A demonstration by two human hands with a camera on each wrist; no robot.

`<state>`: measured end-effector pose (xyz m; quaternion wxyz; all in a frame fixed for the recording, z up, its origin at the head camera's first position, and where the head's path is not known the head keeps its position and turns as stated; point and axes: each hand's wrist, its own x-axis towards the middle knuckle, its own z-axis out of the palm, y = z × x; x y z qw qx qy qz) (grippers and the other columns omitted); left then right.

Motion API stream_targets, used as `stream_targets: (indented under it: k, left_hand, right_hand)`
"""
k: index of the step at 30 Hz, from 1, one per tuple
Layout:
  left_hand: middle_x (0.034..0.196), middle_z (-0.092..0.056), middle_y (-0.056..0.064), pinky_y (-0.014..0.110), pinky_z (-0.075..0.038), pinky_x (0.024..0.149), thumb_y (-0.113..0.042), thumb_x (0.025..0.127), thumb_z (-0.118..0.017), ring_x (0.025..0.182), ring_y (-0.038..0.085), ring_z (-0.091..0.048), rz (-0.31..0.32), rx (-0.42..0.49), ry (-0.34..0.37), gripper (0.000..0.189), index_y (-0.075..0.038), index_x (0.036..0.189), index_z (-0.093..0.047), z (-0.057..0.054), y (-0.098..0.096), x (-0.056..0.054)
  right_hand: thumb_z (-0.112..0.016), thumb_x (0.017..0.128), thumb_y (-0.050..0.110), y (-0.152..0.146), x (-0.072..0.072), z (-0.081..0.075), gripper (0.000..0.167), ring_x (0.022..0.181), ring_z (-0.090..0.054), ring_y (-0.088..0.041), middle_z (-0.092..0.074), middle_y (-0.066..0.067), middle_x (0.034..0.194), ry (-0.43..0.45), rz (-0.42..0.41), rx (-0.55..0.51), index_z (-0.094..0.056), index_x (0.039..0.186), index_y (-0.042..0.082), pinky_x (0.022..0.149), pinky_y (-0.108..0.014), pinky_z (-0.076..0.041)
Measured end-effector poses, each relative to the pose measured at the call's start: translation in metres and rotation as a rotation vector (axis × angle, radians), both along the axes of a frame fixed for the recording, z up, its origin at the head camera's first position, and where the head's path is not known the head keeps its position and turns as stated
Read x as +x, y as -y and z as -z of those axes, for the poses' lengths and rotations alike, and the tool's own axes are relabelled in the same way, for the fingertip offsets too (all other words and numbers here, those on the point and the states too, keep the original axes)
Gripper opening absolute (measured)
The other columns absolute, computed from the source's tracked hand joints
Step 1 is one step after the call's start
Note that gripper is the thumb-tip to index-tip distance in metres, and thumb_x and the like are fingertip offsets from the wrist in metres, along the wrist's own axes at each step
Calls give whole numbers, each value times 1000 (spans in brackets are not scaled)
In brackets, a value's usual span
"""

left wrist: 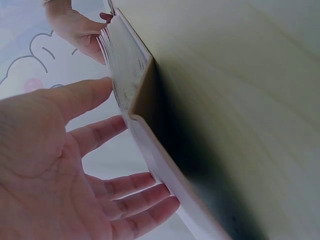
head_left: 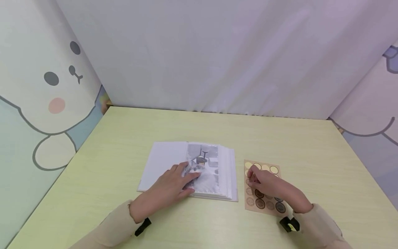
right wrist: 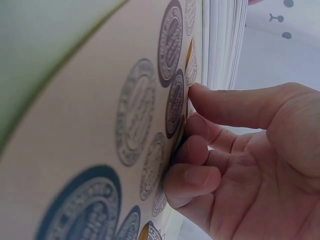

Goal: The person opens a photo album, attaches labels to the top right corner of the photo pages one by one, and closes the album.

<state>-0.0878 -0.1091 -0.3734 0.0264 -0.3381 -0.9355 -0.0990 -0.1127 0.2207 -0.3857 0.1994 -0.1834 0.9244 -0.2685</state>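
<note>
An open photo album point(head_left: 164, 155) with white pages lies on the table. A grey-toned picture point(head_left: 205, 180) under a clear sleeve shows on its right-hand page. My left hand point(head_left: 169, 185) rests across the album with fingers spread, and in the left wrist view its fingertips touch the album's edge point(left wrist: 165, 160). To the right of the album lies a brown sheet of round stickers point(head_left: 252, 205). Over it my right hand point(head_left: 268, 183) has curled fingers; thumb and forefinger pinch at a round sticker in the right wrist view, largely hidden by the fingertips.
The pale wooden table point(head_left: 192, 228) carries the album and sheet in its front half. A light curtain point(head_left: 199, 58) hangs behind its back edge. Cartoon-printed cloth point(head_left: 31, 103) stands at the left side, with more at the right.
</note>
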Motion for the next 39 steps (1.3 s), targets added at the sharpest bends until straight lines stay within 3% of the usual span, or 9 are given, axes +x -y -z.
stream_targets:
  k: [18, 39]
  left_hand:
    - [128, -47, 21, 43, -50, 81, -38, 87, -62, 108, 34, -53, 1, -5, -10, 45, -22, 128, -56, 0, -1, -1]
    - [126, -48, 20, 41, -50, 75, -38, 86, -62, 103, 32, -54, 7, -29, -37, 44, -21, 126, -57, 2, -1, -2]
  right_hand:
    - [-48, 95, 7, 7, -2, -3, 5, 61, -43, -12, -48, 0, 71, 10, 45, 110, -44, 94, 6, 53, -21, -36]
    - [-39, 98, 7, 9, -1, -14, 5, 54, -33, -12, -38, 1, 63, 95, -7, 141, -37, 94, 7, 51, -21, -29]
